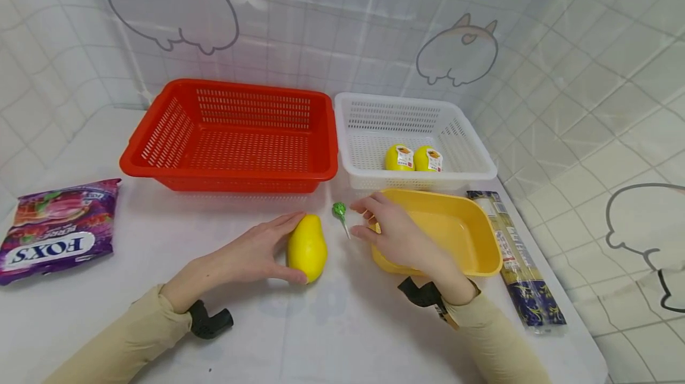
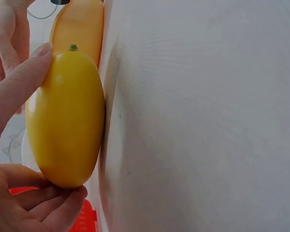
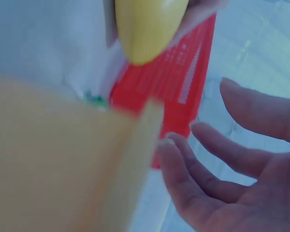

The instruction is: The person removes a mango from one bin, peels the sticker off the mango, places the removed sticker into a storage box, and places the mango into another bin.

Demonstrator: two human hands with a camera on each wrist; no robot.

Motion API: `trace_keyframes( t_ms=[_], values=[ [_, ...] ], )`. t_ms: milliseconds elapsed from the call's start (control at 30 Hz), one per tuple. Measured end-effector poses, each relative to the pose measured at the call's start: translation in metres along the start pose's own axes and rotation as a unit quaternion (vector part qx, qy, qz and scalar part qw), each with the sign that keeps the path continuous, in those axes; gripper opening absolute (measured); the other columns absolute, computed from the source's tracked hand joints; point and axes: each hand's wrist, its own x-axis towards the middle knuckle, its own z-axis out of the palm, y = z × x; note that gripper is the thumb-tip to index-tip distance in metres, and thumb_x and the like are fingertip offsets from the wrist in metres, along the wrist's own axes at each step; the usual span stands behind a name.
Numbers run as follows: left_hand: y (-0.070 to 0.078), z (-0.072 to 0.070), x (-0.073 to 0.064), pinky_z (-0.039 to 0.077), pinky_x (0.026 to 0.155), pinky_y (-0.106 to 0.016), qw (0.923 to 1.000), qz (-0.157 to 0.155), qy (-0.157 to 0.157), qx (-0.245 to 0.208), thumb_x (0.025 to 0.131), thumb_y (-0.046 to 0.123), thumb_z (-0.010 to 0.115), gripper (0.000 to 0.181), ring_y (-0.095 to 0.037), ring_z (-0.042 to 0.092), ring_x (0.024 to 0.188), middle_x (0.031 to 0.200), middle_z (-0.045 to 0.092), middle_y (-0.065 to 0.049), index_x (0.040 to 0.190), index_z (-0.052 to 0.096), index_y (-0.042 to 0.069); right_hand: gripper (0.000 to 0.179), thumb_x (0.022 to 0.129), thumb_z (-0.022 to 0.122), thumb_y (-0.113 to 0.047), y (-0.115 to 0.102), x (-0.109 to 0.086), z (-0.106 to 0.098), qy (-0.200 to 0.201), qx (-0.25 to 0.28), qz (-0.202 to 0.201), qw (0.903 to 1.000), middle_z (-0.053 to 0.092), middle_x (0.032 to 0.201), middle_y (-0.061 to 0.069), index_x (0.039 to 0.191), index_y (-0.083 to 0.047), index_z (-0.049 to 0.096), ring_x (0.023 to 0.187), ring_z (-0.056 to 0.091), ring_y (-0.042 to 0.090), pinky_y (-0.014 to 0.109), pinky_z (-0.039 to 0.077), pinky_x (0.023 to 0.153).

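- One yellow mango point(image 1: 307, 248) sits within the left grip point(image 1: 255, 253), pinched end to end by thumb and fingers, likely so it won't roll.
- Right grip point(image 1: 397, 230): empty, fingers loosely bent.
- Green lollipop point(image 1: 339, 211) near its fingertips; yellow basin point(image 1: 460, 226) close by.

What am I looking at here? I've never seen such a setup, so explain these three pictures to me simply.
These are a person's bare hands: a left hand and a right hand. The wide picture comes from a camera worn on the head; the other two come from cameras on the left and right wrists.

On the white table are a red basket, a white basket with two yellow labelled items inside, a yellow tub, a green-topped lollipop, a purple bag and a long packet.

The left hand grips a yellow fruit; the right holds nothing.
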Motion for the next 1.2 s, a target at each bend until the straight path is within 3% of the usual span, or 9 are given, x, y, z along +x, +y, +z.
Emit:
trace_keyframes(
  t_ms=[367,533,667,967,1200],
  values=[
    [0.000,0.001,0.000,0.035,0.114,-0.060,1.0000,0.000,0.001,-0.001,0.067,0.071,0.079,0.121,-0.034,0.035,0.146,0.163,0.030,-0.009,0.159,0.028,0.011,0.041,0.095,0.069,-0.020,-0.015,0.009,0.026,-0.006,0.043,-0.027,0.9987,0.062,0.119,0.013,0.131,-0.005,0.056,0.098,0.060,0.021,0.041,0.056,0.089],
    [0.000,0.002,-0.001,0.036,0.113,-0.060,1.0000,0.006,0.003,-0.006,0.068,0.071,0.079,0.121,-0.035,0.036,0.145,0.163,0.030,-0.009,0.158,0.028,0.010,0.054,0.098,0.064,-0.021,-0.015,0.007,0.038,-0.042,0.051,-0.025,0.9975,0.058,0.132,0.015,0.145,-0.002,0.045,0.105,0.061,0.022,0.038,0.055,0.092],
    [0.000,0.001,-0.001,0.036,0.114,-0.059,0.9999,0.011,0.006,-0.001,0.067,0.071,0.079,0.121,-0.035,0.036,0.145,0.163,0.030,-0.010,0.158,0.028,0.008,0.064,0.100,0.060,-0.031,-0.015,0.009,0.047,-0.079,0.050,0.003,0.9956,0.054,0.141,0.012,0.153,-0.004,0.036,0.109,0.059,0.020,0.034,0.055,0.093],
    [0.000,0.001,0.000,0.036,0.114,-0.057,0.9997,0.019,0.010,-0.011,0.066,0.070,0.080,0.121,-0.032,0.037,0.146,0.163,0.031,-0.007,0.158,0.029,0.010,0.070,0.101,0.056,-0.043,-0.013,0.013,0.061,-0.114,0.061,0.027,0.9913,0.060,0.121,0.004,0.156,-0.009,0.029,0.100,0.057,0.014,0.027,0.053,0.090],
    [-0.001,0.001,-0.001,0.037,0.114,-0.056,0.9996,0.022,0.013,-0.014,0.066,0.069,0.081,0.120,-0.030,0.037,0.146,0.162,0.033,-0.006,0.158,0.030,0.011,0.080,0.099,0.056,-0.048,-0.012,0.016,0.069,-0.123,0.066,0.036,0.9896,0.056,0.119,0.004,0.159,-0.006,0.023,0.102,0.053,0.016,0.027,0.050,0.091]
  ],
)
